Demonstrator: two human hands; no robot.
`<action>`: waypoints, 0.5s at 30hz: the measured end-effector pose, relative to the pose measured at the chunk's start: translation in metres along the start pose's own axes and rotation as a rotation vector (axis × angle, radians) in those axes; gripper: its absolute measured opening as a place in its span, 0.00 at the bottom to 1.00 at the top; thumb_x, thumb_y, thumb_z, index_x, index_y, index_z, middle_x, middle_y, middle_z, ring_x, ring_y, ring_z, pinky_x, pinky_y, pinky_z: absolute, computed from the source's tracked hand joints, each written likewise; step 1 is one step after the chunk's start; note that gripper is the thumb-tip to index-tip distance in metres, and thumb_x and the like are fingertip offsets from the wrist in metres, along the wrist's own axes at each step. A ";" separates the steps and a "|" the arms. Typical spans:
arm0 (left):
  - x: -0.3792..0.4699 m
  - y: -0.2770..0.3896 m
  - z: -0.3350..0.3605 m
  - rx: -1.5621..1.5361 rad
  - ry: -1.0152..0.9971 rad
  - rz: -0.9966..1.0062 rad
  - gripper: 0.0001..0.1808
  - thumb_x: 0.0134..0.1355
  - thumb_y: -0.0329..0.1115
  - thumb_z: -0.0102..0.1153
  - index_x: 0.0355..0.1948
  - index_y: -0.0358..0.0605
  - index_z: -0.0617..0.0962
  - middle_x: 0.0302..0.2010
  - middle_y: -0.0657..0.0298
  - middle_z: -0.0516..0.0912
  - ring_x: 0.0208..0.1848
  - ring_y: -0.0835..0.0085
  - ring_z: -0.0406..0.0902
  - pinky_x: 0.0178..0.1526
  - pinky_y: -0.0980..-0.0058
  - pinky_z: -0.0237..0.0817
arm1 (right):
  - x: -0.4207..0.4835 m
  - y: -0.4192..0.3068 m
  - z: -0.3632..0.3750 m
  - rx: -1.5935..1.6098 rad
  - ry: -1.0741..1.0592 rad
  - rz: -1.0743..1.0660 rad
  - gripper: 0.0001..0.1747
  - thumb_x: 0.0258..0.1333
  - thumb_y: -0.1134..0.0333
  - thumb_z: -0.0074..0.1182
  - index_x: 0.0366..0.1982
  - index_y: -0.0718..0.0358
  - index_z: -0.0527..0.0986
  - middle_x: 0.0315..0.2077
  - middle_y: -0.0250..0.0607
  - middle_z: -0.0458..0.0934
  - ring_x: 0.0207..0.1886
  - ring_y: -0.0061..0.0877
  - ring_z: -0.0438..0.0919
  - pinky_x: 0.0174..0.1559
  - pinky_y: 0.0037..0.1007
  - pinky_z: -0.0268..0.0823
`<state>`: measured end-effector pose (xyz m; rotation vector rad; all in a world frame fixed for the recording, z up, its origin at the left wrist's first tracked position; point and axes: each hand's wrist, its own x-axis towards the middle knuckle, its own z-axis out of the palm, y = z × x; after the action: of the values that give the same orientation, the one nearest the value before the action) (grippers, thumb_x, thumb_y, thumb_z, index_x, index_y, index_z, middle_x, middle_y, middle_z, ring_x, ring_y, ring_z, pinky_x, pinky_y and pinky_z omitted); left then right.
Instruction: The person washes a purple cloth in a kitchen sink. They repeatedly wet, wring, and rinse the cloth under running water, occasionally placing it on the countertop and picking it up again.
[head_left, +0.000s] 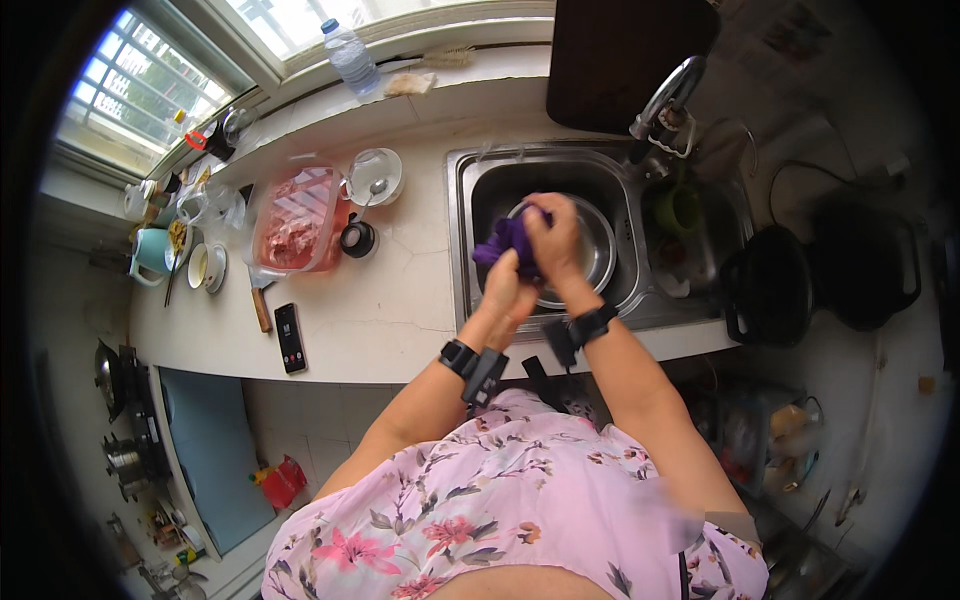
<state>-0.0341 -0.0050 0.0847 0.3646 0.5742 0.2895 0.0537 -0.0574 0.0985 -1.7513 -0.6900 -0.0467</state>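
Note:
A bunched purple cloth (504, 244) is squeezed between my two hands above a round stainless steel basin (601, 251). The basin sits in the left bowl of a double steel sink (459, 187). My left hand (512, 296) grips the cloth from below, its fingers partly hidden. My right hand (555, 236) is closed on the cloth from above and the right. The chrome faucet (671, 94) stands behind the sink, to the right of my hands.
On the counter (390, 300) left of the sink are a plastic container of raw meat (296, 225), a glass bowl (375, 176), a dark-lidded jar (358, 238), a wooden-handled cleaver (261, 307) and a phone (290, 337). A green cup (677, 208) lies in the right sink bowl.

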 end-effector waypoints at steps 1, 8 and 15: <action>-0.002 -0.015 0.002 0.015 0.071 -0.105 0.14 0.69 0.42 0.50 0.51 0.52 0.79 0.47 0.65 0.83 0.54 0.71 0.77 0.51 0.67 0.73 | 0.006 0.009 -0.009 0.011 0.128 0.094 0.17 0.52 0.63 0.59 0.43 0.61 0.81 0.48 0.50 0.79 0.54 0.41 0.74 0.58 0.38 0.65; 0.021 0.005 -0.003 -0.062 0.146 0.093 0.15 0.67 0.51 0.59 0.39 0.52 0.78 0.35 0.68 0.82 0.36 0.73 0.81 0.40 0.74 0.75 | -0.063 0.018 -0.027 0.003 -0.458 0.043 0.36 0.50 0.56 0.63 0.62 0.57 0.71 0.63 0.51 0.66 0.64 0.46 0.65 0.68 0.41 0.54; -0.014 -0.035 0.034 0.165 0.225 0.191 0.18 0.67 0.46 0.59 0.50 0.46 0.77 0.49 0.65 0.82 0.52 0.72 0.78 0.56 0.65 0.69 | 0.001 0.056 -0.041 0.762 -0.149 0.639 0.16 0.67 0.55 0.55 0.36 0.62 0.76 0.32 0.31 0.79 0.34 0.17 0.77 0.36 0.24 0.70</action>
<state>-0.0198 -0.0503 0.1034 0.5520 0.7888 0.4723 0.0936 -0.1015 0.0628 -1.1605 -0.1708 0.7021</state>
